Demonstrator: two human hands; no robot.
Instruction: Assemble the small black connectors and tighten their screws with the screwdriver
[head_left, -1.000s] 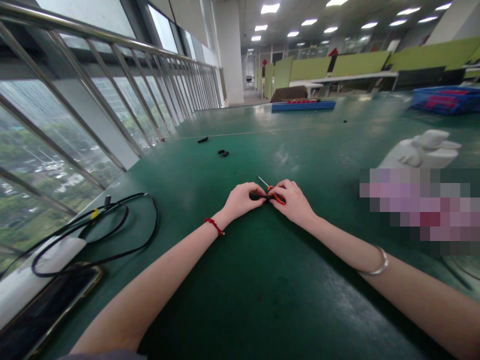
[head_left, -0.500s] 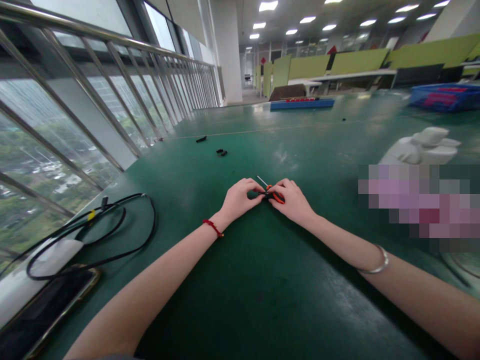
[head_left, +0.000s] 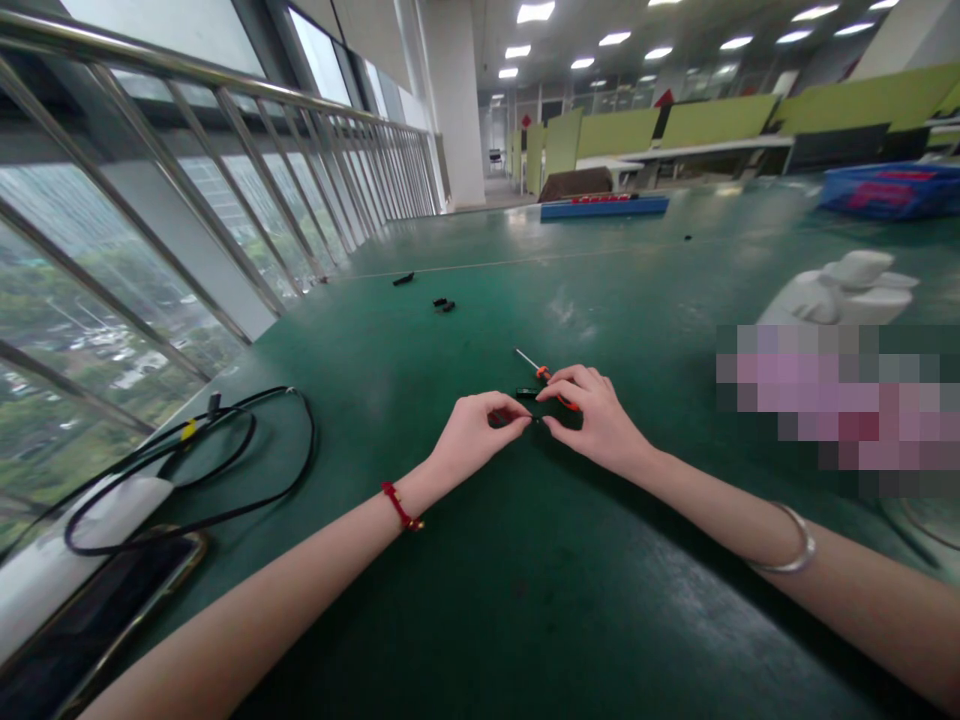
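Head view | left hand (head_left: 472, 435) grip: thumb and forefinger pinched shut on a small black part (head_left: 501, 417), too small to identify | right hand (head_left: 596, 425) grip: fingertips pinched beside the left's, contents unclear | orange-handled screwdriver (head_left: 541, 373) on the green desk (head_left: 525, 600), just beyond the right grip, handle partly under its fingers | black cable (head_left: 225, 470) well left of the left grip.

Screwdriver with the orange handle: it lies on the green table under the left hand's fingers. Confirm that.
Not quite. In the head view, the screwdriver lies on the green table under the right hand, not the left hand.
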